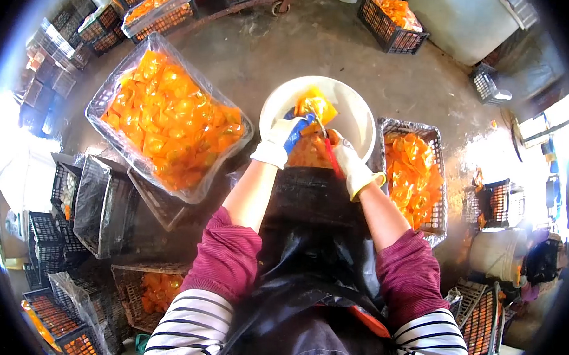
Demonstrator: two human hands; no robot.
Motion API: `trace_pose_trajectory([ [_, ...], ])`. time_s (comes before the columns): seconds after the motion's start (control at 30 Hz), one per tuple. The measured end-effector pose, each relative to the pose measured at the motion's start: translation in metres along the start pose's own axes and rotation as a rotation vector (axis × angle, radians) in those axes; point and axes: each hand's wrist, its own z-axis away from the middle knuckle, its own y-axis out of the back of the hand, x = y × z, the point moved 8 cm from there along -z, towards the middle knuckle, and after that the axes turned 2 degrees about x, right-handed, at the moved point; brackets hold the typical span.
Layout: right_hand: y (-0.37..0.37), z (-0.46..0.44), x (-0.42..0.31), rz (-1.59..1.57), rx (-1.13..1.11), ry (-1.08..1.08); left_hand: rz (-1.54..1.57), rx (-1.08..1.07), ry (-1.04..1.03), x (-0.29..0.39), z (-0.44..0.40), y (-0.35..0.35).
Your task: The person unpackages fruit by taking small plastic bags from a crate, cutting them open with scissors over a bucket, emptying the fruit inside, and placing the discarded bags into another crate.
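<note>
My left hand (pixel 287 138), in a white and blue glove, is closed on a glossy orange-yellow piece of produce (pixel 315 106) above a white tub (pixel 361 105). I cannot make out whether it is a fruit or a vegetable. In a white glove with a yellow cuff, my right hand (pixel 350 162) grips a red-handled tool (pixel 331 155). Its thin metal end touches or lies close to the piece; its exact shape is unclear. Orange pulp or scraps (pixel 311 152) lie inside the tub near my apron.
To the left, a plastic-lined crate (pixel 101 106) is heaped with orange pieces. A black crate (pixel 440 137) of similar pieces stands right of the tub. Black crates (pixel 96 207) are at lower left. Another filled crate (pixel 392 39) sits farther off on the wet floor (pixel 290 51).
</note>
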Motion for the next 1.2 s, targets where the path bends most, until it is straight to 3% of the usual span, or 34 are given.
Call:
trace_pose_trajectory([
  [0.03, -0.001, 0.004, -0.014, 0.164, 0.012, 0.092, 0.034, -0.019, 0.028, -0.007, -0.001, -0.001],
  [0.13, -0.003, 0.000, 0.008, -0.119, -0.055, -0.128, 0.105, -0.104, 0.048, 0.000, 0.004, -0.005],
  [0.23, -0.006, -0.003, 0.039, -0.834, 0.074, -0.380, -0.058, -0.023, -0.079, -0.011, -0.010, 0.005],
  [0.33, -0.012, -0.005, 0.037, -0.958, -0.069, -0.333, -0.016, -0.038, -0.054, -0.003, -0.008, 0.006],
  [0.47, -0.006, 0.006, 0.019, -0.676, -0.021, -0.363, -0.078, 0.028, -0.068, -0.010, -0.016, 0.016],
  [0.53, -0.007, 0.002, 0.017, -0.511, -0.114, -0.310, -0.330, 0.060, -0.307, 0.004, -0.011, 0.021],
  [0.6, -0.006, 0.000, 0.018, -0.491, -0.103, -0.335, -0.419, 0.095, -0.337, -0.003, -0.017, 0.025],
  [0.67, -0.003, -0.004, 0.019, -0.308, -0.130, -0.296, -0.340, 0.136, -0.155, -0.036, -0.038, 0.035],
  [0.77, 0.001, -0.007, 0.022, -0.057, -0.188, -0.240, -1.131, 0.033, -0.239, 0.017, -0.004, 0.006],
  [0.83, -0.004, 0.004, 0.010, -0.233, -0.182, -0.335, -0.507, 0.061, -0.370, -0.023, -0.025, 0.016],
  [0.9, -0.005, -0.001, 0.018, -0.376, -0.111, -0.330, -0.083, 0.068, -0.306, -0.029, -0.027, 0.017],
  [0.97, -0.006, -0.013, 0.040, -0.526, -0.083, -0.319, 0.135, 0.053, -0.070, 0.001, -0.006, -0.002],
  [1.03, -0.009, -0.026, 0.063, -0.684, -0.102, -0.308, 0.017, 0.058, -0.109, -0.002, -0.009, -0.001],
  [1.07, -0.008, -0.024, 0.067, -0.581, -0.119, -0.304, -0.042, 0.062, -0.133, -0.003, -0.012, 0.000],
  [1.17, -0.002, -0.007, 0.031, -0.351, -0.171, -0.330, 0.160, -0.027, -0.160, 0.018, -0.006, 0.002],
  [1.2, -0.003, -0.002, 0.025, -0.331, -0.196, -0.376, 0.090, 0.025, -0.014, 0.022, 0.000, 0.011],
])
